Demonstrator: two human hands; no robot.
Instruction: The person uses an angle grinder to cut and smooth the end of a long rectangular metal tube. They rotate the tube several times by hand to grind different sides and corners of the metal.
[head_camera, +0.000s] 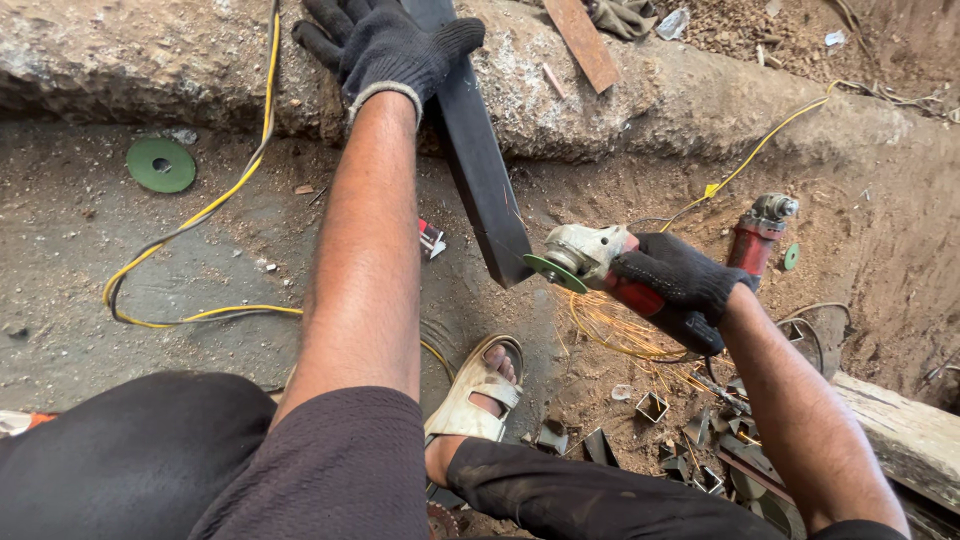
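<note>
The left hand (385, 45), gloved, is clamped on the upper part of a dark steel bar (485, 170) slanting over a stone curb (640, 90). The right hand (680, 285) is wrapped tight round a red grinder (600, 265), its green disc (555, 272) just beside the bar's lower end. This looks like lining up a cut; touching the disc squarely calls for a steady bar.

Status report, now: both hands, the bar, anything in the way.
Left hand gloved, gripping dark steel bar on concrete curb. Right hand holds angle grinder, disc at bar's end. Sandalled foot below cut.
</note>
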